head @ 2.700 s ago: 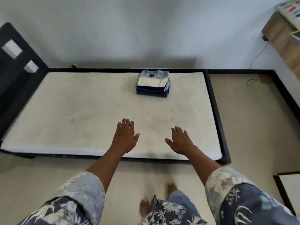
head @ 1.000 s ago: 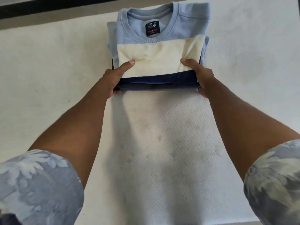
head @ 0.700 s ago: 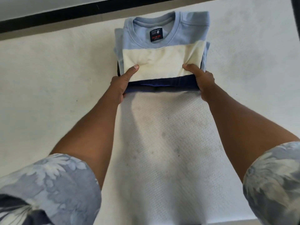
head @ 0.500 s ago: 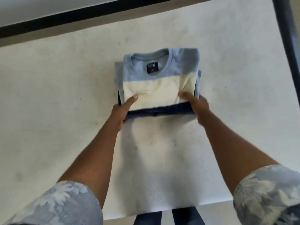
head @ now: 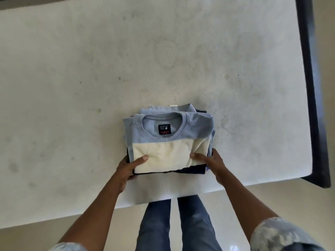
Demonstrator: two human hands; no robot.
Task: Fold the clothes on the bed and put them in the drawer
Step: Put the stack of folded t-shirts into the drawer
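Since earlier frames, folded stack (head: 170, 140) is drawn from far side of mattress (head: 72, 87) to near edge. Left hand (head: 126, 168) is clamped on left near corner, thumb on top. Right hand (head: 212, 160) is clamped likewise on right corner. Step judged: pickup for drawer. Next, level lift with both hands is required; drawer is not seen.

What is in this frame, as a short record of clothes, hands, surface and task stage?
clothes: stack of folded clothes, blue-and-cream sweatshirt on top
left-hand grip: thumb on top, holds near-left corner
right-hand grip: thumb on top, holds near-right corner
surface: mattress, dark bed frame at right
stage: folded, drawer not in view
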